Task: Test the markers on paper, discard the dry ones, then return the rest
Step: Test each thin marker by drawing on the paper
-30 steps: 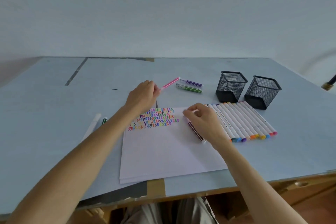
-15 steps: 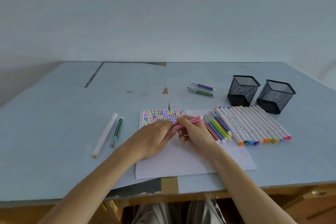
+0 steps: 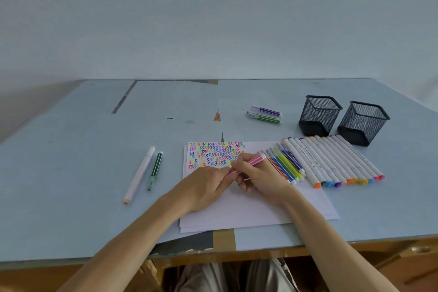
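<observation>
Both hands meet over the white paper (image 3: 248, 206) near the front edge of the blue table (image 3: 71, 173). Right hand (image 3: 263, 180) curls round a pink marker (image 3: 254, 161), fingers wrapped on its lower barrel; the marker's far end points up and right, toward the loose markers. Left hand (image 3: 208, 185) pinches the near end of the same pink marker, fingertips drawn together against it. Whether a cap is on or coming off, cannot tell; the fingers hide that end.

Upper part of the paper carries rows of small coloured squiggles (image 3: 214, 154), just beyond the hands.

Thin striped markers (image 3: 284, 163) lie side by side on the paper's right part, just beside the right hand. Next to them, off to the right, a row of thick white markers (image 3: 331, 159) with coloured ends toward the near side.

Two black mesh cups (image 3: 318, 114) stand upright behind that row, near each other but apart.

Purple and green markers (image 3: 265, 114) lie together farther back, left of the cups.

Left of the paper, well apart from it: a white marker (image 3: 139, 174) and a green marker (image 3: 155, 169), nearly parallel.
</observation>
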